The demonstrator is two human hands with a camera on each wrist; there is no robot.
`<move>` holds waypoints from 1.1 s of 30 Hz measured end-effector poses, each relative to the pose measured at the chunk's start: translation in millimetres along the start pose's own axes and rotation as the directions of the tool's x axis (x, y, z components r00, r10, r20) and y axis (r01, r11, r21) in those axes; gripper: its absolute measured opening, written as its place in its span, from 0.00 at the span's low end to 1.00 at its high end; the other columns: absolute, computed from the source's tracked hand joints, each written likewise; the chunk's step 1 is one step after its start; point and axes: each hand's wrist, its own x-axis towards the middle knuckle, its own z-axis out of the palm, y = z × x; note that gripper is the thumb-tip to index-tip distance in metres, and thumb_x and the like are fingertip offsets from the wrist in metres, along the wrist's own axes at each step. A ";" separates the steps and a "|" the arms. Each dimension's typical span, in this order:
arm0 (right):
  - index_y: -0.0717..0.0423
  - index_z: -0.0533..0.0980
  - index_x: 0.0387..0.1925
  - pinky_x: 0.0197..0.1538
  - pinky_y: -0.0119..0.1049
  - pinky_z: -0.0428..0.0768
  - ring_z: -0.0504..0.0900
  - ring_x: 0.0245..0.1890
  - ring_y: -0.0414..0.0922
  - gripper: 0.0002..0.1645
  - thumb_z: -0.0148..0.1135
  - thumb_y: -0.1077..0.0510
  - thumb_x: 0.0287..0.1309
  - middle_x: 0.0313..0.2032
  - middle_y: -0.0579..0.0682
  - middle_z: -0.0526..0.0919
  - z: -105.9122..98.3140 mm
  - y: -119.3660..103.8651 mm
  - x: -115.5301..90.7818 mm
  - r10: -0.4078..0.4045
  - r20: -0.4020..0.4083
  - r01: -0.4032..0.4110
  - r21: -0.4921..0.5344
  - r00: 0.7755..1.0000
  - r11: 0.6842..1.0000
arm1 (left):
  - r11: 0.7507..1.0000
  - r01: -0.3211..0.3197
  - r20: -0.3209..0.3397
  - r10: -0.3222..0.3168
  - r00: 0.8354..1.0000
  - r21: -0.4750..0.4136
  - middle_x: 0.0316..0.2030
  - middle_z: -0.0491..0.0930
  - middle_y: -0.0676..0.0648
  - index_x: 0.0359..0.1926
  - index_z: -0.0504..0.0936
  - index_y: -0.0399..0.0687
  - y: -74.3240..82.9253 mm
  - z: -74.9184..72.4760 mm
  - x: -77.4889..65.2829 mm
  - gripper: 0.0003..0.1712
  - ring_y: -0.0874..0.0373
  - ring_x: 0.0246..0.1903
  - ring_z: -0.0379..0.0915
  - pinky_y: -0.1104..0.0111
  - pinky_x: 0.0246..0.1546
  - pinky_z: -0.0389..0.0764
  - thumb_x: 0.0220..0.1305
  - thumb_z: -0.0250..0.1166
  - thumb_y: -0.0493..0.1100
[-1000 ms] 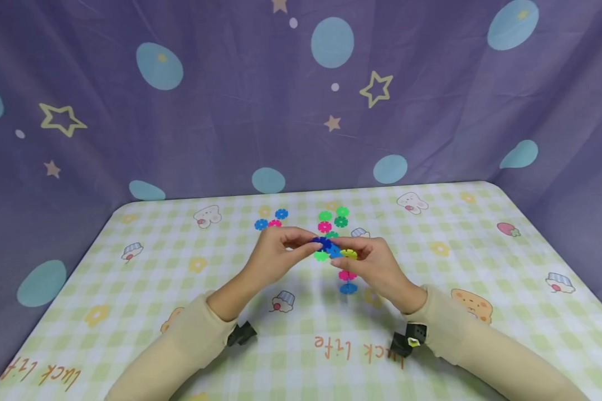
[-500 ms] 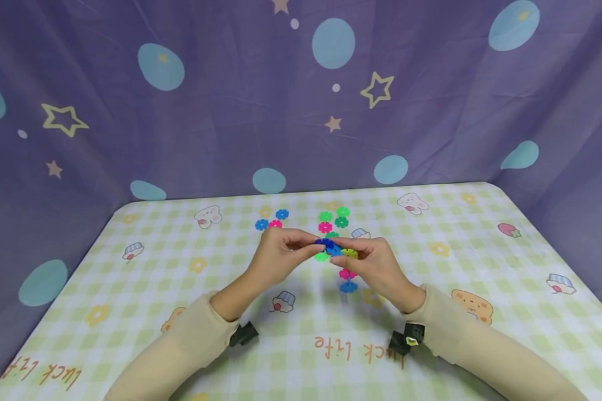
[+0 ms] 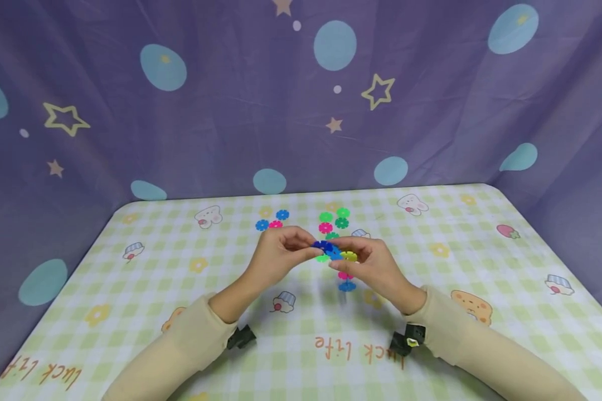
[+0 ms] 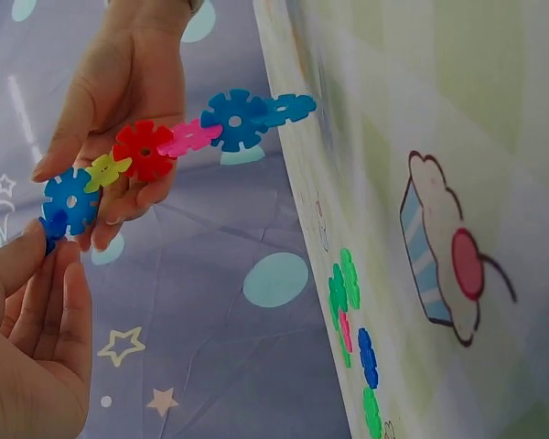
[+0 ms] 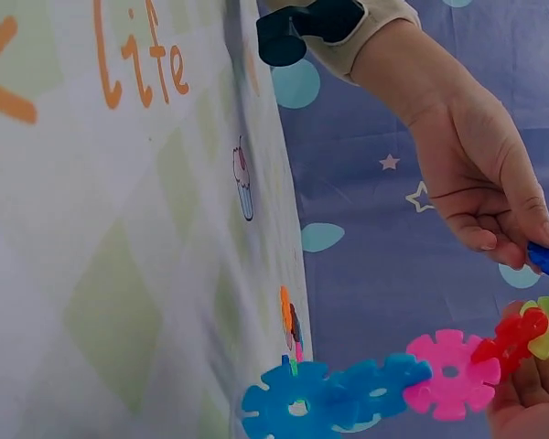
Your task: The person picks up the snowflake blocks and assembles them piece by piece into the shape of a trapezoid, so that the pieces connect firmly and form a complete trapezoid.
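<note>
The left hand (image 3: 276,250) pinches a dark blue notched disc (image 3: 323,245) by its rim between thumb and fingers, apparently so that the opposite rim, meeting the next disc, is left free. The right hand (image 3: 373,262) grips that neighbour, a light blue notched disc (image 4: 71,201), with its thumb on one side and fingers on the other, probably to steady the joint against the left hand's push.

From there the joined row runs on through a yellow disc (image 4: 107,170), a red disc (image 4: 137,149), a pink disc (image 4: 188,139) and two more blue discs (image 4: 235,121), adjoining discs set crosswise, as slot-to-slot joints would require. The row is held off the table (image 3: 80,340), its free end pointing toward the near edge, likely to give both hands room.

Loose green discs (image 3: 341,223) and blue discs (image 3: 282,214) lie between the hands and the far edge, seemingly within reach.
</note>
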 end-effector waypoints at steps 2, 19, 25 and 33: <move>0.61 0.80 0.47 0.29 0.33 0.80 0.81 0.39 0.45 0.18 0.66 0.67 0.53 0.47 0.54 0.82 -0.3 0.9 -0.2 -0.002 0.003 0.002 0.013 1.000 1.000 | 1.000 0.010 0.008 -0.010 1.000 -0.011 0.27 0.84 0.43 0.31 0.84 0.36 0.3 -0.1 0.4 0.07 0.57 0.26 0.81 0.68 0.30 0.82 0.52 0.72 0.36; 0.66 0.76 0.51 0.33 0.30 0.80 0.80 0.31 0.39 0.22 0.66 0.65 0.53 0.41 0.46 0.81 -7.8 3.5 -4.6 0.024 -0.012 -0.022 0.095 1.000 0.995 | 0.982 0.182 0.149 -0.188 0.971 0.054 0.40 0.84 0.41 0.44 0.83 0.34 -68.1 -87.6 27.0 0.14 0.57 0.36 0.81 0.68 0.39 0.81 0.57 0.68 0.37; 0.67 0.75 0.52 0.33 0.33 0.82 0.81 0.31 0.40 0.22 0.65 0.66 0.54 0.41 0.47 0.81 -7.6 4.3 -6.1 -0.003 0.013 0.001 0.124 1.000 0.992 | 0.968 0.204 0.230 -0.234 0.945 0.145 0.47 0.81 0.35 0.47 0.82 0.34 -97.5 -111.1 39.6 0.17 0.46 0.48 0.77 0.65 0.48 0.78 0.55 0.69 0.34; 0.69 0.74 0.52 0.38 0.35 0.83 0.81 0.38 0.40 0.22 0.65 0.67 0.54 0.41 0.47 0.80 -6.9 4.7 -6.1 -0.075 0.026 0.069 0.183 0.997 0.981 | 0.955 0.236 0.182 -0.268 0.946 0.181 0.53 0.78 0.38 0.51 0.80 0.35 -125.1 -127.7 60.0 0.20 0.44 0.53 0.74 0.69 0.50 0.76 0.55 0.68 0.31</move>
